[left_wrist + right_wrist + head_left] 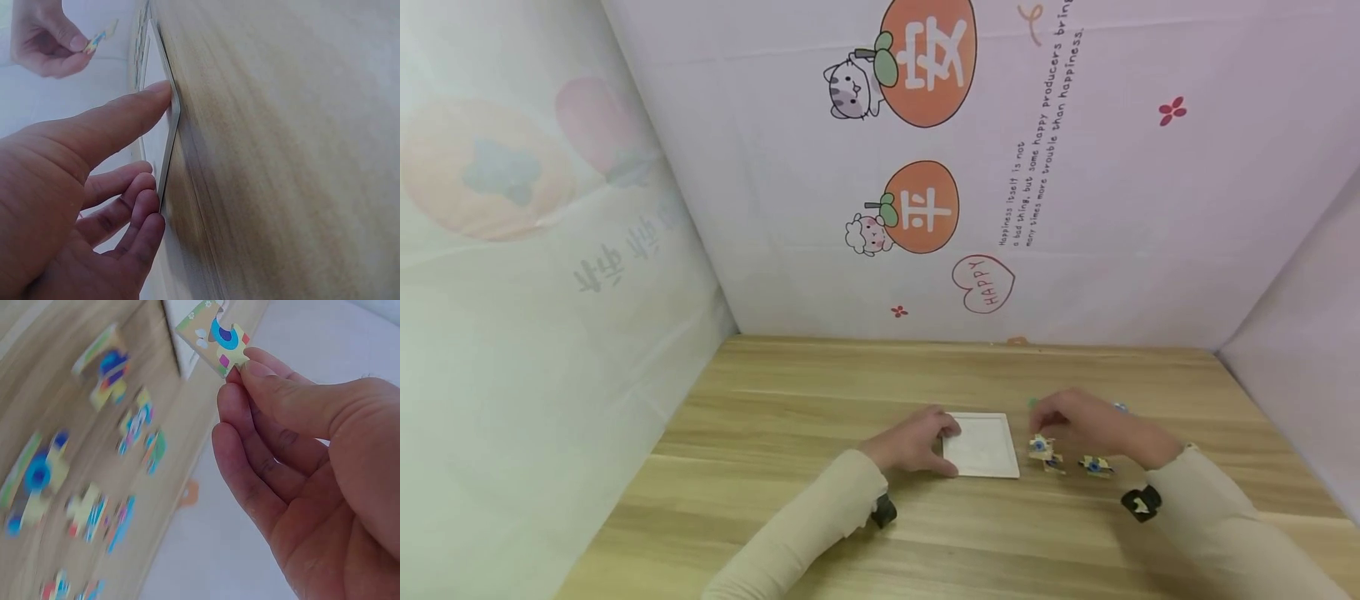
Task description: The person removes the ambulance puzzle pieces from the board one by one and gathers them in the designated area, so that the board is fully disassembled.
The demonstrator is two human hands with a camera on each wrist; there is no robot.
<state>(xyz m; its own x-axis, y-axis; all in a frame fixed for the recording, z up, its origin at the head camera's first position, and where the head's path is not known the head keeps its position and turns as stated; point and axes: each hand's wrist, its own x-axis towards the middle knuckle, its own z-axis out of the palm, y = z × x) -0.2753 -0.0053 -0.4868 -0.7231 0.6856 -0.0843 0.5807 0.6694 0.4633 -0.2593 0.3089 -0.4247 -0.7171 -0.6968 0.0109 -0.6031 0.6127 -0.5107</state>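
Note:
A flat, square white puzzle tray [985,447] lies on the wooden table. My left hand [916,439] holds it at its left side, the thumb at the near corner and the curled fingers along the edge. Right of the tray, my right hand [1084,422] pinches a jigsaw puzzle piece [215,339] between thumb and fingertips, above the table. The piece is pale yellow with a blue ring, a pink diamond and a straight green-edged side. Below it in the right wrist view, several loose puzzle pieces [37,475] lie spread out, blurred.
More puzzle pieces [1096,467] lie on the table right of the tray, some partly hidden by the right hand. A printed white cloth wall [820,275] stands behind the table [820,375], with further cloth at both sides. Each wrist carries a small black camera [883,510].

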